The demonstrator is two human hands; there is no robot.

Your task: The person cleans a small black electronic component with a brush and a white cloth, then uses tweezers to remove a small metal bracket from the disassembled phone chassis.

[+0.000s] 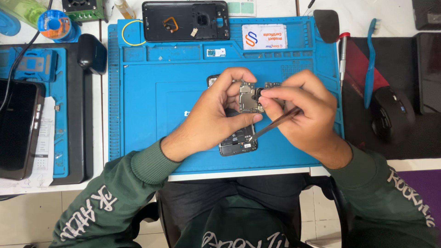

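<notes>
The opened phone (236, 138) lay in the middle of the blue mat (151, 92), its back cover (184, 20) already off and lying at the mat's top edge. Its small inner parts were still in place. The left hand (216, 115) gripped the phone's top. The right hand (303, 110) pinched thin tweezers (273, 125) over it.

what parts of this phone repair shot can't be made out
- Head view: the middle of the opened phone is hidden under the left hand and right hand.
- The small dark part pinched by the right hand is too small and covered to identify.
- The tweezers have their upper end hidden inside the right hand.
- The dark device at the left is cut off by the frame edge.
</notes>
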